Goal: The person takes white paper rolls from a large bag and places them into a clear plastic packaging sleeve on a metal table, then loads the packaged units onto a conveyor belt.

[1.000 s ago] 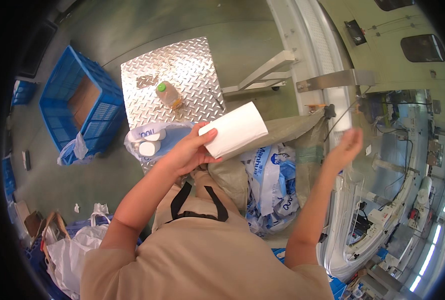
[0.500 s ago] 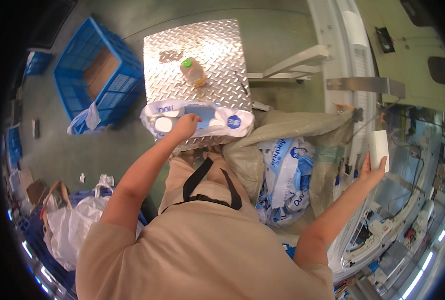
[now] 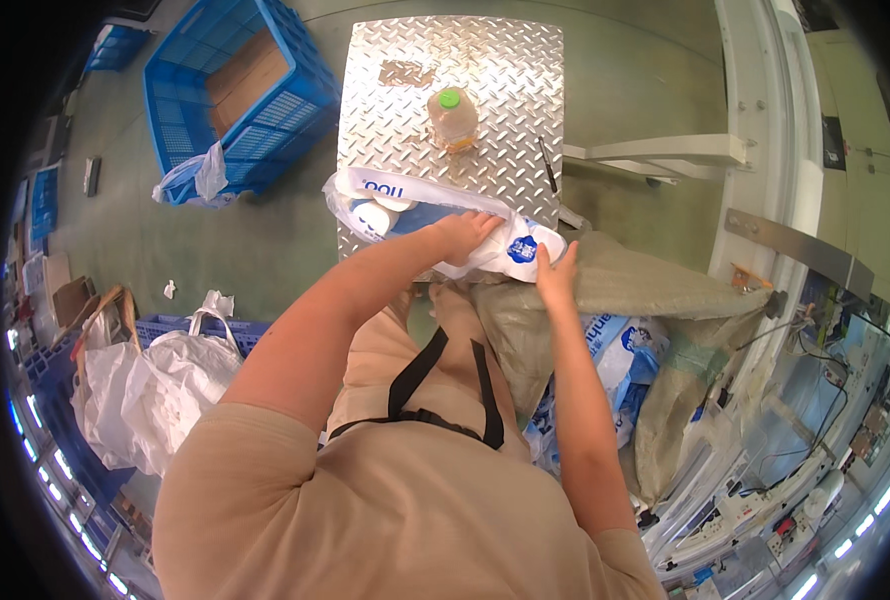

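Note:
A white and blue printed plastic bag (image 3: 405,188) lies on its side along the near edge of a diamond-plate metal stand, its mouth gaping. White roll-shaped pieces (image 3: 373,218) show inside at its left end. My left hand (image 3: 468,236) reaches across the bag, fingers closed over its near edge; what lies under the palm is hidden. At the bag's right end my right hand (image 3: 557,275) has thumb and fingers on either side of the plastic, holding it. A clear bottle with a green cap (image 3: 454,118) stands behind the bag.
The metal stand (image 3: 505,60) also carries a dark pen-like tool (image 3: 548,165). A blue crate (image 3: 315,85) is at far left. Beside my right forearm, a beige sack (image 3: 645,275) holds printed plastic bags (image 3: 610,370). White bags (image 3: 180,395) lie at lower left; a white machine frame (image 3: 760,120) runs along the right.
My right hand has come in from the machine side to the bag's right end; the white piece it held is no longer visible in it. My left hand has shifted right along the bag.

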Demonstrator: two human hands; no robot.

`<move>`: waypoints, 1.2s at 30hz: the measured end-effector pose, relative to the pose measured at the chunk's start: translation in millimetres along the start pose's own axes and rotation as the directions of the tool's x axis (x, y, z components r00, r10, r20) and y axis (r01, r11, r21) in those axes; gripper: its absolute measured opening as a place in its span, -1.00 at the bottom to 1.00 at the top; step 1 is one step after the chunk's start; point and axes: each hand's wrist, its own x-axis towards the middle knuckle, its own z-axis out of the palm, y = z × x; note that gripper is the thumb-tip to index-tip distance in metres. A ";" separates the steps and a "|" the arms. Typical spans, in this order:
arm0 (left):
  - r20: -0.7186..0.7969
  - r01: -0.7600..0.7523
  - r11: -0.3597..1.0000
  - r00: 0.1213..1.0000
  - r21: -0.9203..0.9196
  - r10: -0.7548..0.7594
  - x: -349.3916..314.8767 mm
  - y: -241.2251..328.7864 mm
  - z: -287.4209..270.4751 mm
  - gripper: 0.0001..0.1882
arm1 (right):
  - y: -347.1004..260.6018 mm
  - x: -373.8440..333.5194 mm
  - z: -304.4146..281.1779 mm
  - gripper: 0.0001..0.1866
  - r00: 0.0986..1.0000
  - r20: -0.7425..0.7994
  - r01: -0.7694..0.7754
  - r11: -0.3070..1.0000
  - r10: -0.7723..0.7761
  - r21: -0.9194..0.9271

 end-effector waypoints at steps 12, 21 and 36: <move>-0.080 -0.195 0.917 0.968 0.347 0.236 -0.9 3.4 1.3 0.05 | -1.3 13.7 28.0 -0.25 0.986 0.107 0.145 0.974 -0.128 -0.171; -0.269 -0.007 0.997 0.963 -0.079 -0.015 -16.2 1.0 2.0 0.07 | -7.9 12.8 24.5 -0.24 0.990 0.113 0.105 0.974 -0.084 -0.200; -0.317 -0.294 -0.172 0.941 -0.940 0.123 -175.3 75.4 -118.3 -0.33 | -175.2 -82.8 -134.2 -0.51 0.886 0.417 -0.175 0.688 -0.202 0.705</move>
